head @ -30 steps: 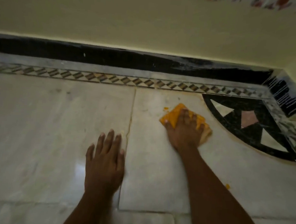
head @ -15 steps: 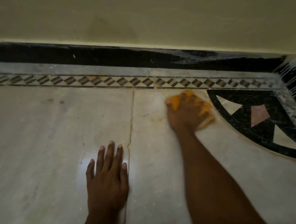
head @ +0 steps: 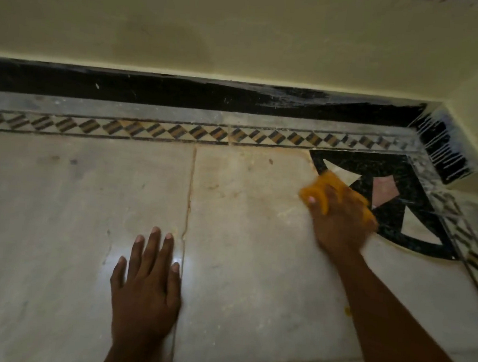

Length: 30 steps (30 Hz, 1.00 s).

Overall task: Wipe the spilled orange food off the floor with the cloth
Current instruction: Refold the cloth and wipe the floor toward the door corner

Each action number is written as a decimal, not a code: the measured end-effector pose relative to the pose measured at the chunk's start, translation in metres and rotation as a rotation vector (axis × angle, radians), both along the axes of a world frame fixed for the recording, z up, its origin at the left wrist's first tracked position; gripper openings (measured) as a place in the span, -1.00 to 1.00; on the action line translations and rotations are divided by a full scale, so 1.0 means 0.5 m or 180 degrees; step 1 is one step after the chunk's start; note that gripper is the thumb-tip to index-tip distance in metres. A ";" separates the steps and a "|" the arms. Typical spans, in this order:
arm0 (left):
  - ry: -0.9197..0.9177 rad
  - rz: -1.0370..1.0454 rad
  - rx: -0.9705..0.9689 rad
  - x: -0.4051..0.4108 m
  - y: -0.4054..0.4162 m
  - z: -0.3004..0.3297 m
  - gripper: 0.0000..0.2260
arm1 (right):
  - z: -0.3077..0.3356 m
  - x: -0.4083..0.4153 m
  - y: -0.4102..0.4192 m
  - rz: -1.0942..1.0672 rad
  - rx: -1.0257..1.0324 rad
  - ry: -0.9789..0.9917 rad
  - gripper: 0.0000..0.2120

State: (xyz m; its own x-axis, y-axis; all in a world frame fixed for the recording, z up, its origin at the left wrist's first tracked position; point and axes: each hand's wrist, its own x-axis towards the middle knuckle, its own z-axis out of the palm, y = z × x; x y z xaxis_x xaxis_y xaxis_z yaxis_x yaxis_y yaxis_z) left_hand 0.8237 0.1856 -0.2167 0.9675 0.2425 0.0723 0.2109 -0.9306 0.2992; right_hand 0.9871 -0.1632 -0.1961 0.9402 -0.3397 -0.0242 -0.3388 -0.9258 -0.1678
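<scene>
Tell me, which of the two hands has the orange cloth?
The right hand, far over by the black corner inlay, grips the orange cloth. The left hand lies flat on bare marble floor.

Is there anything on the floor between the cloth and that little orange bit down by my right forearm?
Nothing visible does. The cloth sits under the right hand at the black inlay's edge; the orange bit lies nearer, beside the forearm. Between them is bare marble floor. The left hand rests flat, off to the side.

no text, labels or numbers can be read anywhere (floor and wall bear only patterns).
</scene>
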 end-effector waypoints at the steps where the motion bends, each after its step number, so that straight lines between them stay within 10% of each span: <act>1: 0.0017 0.0006 -0.0002 0.001 -0.001 0.002 -0.48 | 0.002 -0.037 -0.023 -0.0456 0.0049 0.0045 -0.26; 6: 0.0173 -0.0070 -0.0083 0.005 0.001 0.006 -0.46 | 0.034 0.010 0.098 -0.1519 0.0508 0.0106 -0.35; 13: 0.0185 -0.0100 -0.0120 0.004 0.005 0.013 -0.45 | -0.016 -0.120 0.286 0.2317 0.0010 -0.0123 -0.42; 18: 0.0208 -0.0085 0.0049 -0.003 0.022 0.012 -0.45 | 0.005 -0.081 0.137 0.3296 -0.0224 0.0282 -0.41; 30: 0.0214 -0.0176 -0.0149 -0.001 0.001 0.021 -0.44 | 0.020 -0.153 0.174 -0.1065 0.0878 -0.0048 -0.50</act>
